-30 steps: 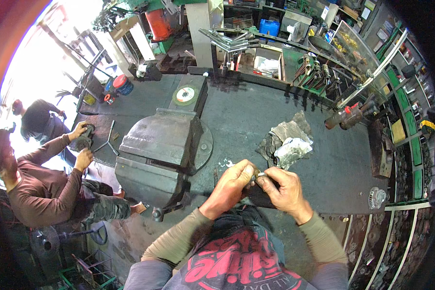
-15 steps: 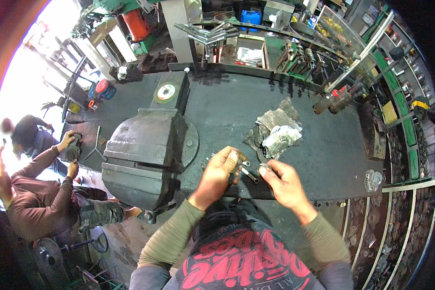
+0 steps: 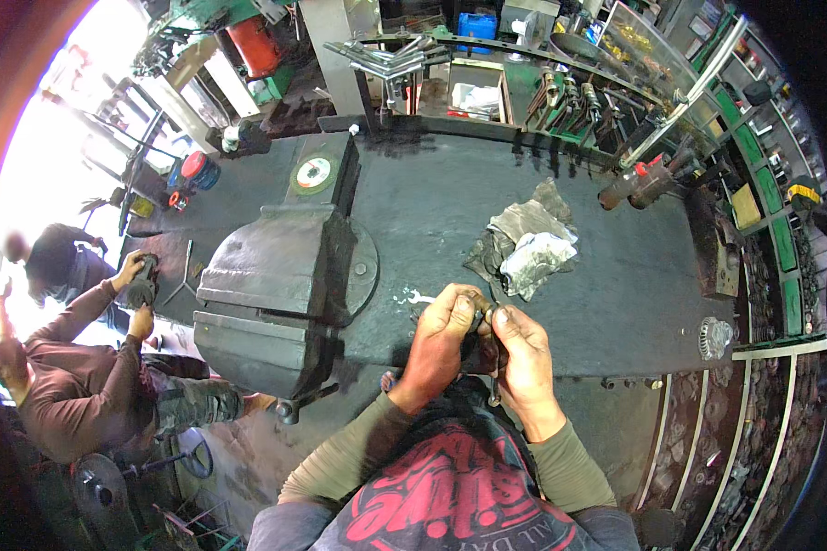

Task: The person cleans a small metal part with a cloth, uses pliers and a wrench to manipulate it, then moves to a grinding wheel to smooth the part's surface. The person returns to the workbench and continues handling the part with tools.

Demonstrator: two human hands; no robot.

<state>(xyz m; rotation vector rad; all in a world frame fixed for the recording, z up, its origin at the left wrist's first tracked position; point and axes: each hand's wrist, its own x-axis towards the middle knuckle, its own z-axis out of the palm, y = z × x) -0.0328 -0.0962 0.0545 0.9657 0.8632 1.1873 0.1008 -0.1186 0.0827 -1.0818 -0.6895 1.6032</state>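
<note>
Small dark metal part [image 3: 481,332] sits pinched between both hands, right at the near edge of the dark workbench [image 3: 616,275]; its exact shape is hard to make out. Left hand [image 3: 438,342] is curled tight around it, right hand [image 3: 524,354] grips it from the other side, fingers closed. Just beyond the hands lie crumpled grey rags [image 3: 526,246]. Off to the left stands a big bench vise [image 3: 280,289], a grinding disc [image 3: 313,173] behind it. Beside the bench, another person [image 3: 83,386] crouches, holding a tool.

blown-out daylight upper left, dim bench, heavy fisheye warp w/ dark rim.
</note>
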